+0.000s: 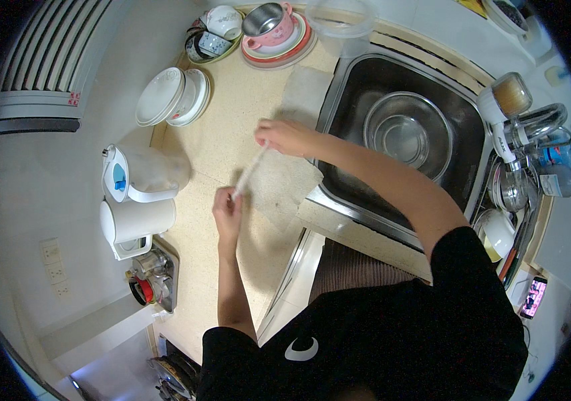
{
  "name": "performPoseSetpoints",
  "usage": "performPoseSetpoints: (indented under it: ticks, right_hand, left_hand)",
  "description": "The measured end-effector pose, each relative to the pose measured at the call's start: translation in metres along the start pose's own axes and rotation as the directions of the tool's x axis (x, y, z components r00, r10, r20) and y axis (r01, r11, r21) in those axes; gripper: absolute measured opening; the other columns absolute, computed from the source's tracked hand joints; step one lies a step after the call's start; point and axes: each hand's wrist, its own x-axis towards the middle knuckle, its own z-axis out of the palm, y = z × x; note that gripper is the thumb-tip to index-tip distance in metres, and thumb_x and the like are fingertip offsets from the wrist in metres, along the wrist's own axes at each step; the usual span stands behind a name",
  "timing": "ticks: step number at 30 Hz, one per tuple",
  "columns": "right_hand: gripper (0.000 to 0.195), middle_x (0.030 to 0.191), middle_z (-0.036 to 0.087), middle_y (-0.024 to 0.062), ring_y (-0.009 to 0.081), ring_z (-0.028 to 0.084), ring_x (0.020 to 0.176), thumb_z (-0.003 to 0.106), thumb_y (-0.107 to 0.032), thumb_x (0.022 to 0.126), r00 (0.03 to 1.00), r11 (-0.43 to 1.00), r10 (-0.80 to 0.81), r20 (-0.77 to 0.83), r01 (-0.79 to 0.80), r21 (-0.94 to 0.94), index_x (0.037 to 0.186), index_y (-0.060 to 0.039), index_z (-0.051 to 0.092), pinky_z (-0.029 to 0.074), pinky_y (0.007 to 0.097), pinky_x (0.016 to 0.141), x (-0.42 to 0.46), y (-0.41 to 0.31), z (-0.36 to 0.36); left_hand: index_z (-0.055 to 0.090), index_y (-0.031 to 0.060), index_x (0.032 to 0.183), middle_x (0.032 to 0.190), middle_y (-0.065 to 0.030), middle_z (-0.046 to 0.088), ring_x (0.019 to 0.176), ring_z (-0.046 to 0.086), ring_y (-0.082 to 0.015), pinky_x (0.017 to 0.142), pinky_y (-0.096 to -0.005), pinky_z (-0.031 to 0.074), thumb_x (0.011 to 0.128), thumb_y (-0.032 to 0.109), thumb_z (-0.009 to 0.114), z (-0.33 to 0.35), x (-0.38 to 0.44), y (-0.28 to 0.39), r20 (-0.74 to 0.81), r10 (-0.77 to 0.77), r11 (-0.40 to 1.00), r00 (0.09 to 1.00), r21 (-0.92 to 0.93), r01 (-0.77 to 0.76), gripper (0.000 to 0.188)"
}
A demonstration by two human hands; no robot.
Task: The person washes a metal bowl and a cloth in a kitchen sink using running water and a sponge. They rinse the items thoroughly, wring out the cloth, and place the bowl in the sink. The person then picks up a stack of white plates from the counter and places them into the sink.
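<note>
My left hand [228,213] and my right hand [285,138] pinch the two ends of a thin whitish cloth [251,173], pulled taut just above the countertop. Motion blurs the cloth a little. Beside it a pale cloth sheet [288,185] spreads over the counter up to the sink's rim; I cannot tell whether it joins the held strip. Beyond my right hand another pale sheet [309,90] lies flat along the sink edge. My right forearm crosses over the front of the stainless steel sink [340,120], where a clear round bowl [408,130] sits.
Stacked plates [165,97], a water filter pitcher [150,168] and a white jug [140,220] line the left wall. At the back stand a pink two-handled cup [270,27] on plates and a clear plastic tub [343,30]. A faucet [541,120] rises right of the sink.
</note>
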Motion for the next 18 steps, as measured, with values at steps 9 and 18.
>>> performPoseSetpoints:
  ticks: [9,18]
  right_hand:
    - [0.023,0.099,0.051,0.0102,0.0262,0.056,0.088,0.054,0.004,0.073,0.997,0.993,-0.032,-0.074,0.024,-0.114,0.094,-0.0049,0.054,0.048,0.0335,0.07,-0.137,-0.001,0.011]
    - [0.013,0.086,0.058,0.0076,0.0177,0.058,0.08,0.056,0.002,0.076,0.667,0.738,0.645,-0.373,-0.416,0.532,0.087,-0.004,0.056,0.046,0.0274,0.067,-0.167,-0.007,0.046]
  left_hand:
    - [0.062,0.0046,0.095,0.098,-0.0113,0.06,0.089,0.059,-0.0296,0.076,-0.038,0.048,0.081,0.012,0.061,0.032,-0.068,0.009,0.246,0.235,0.965,0.94,0.061,-0.256,0.016]
    - [0.04,0.0122,0.133,0.143,-0.0124,0.029,0.133,0.024,-0.0311,0.109,-0.0443,0.019,0.09,0.023,0.043,0.079,0.002,0.04,0.515,0.436,0.808,0.738,0.138,-0.573,0.044]
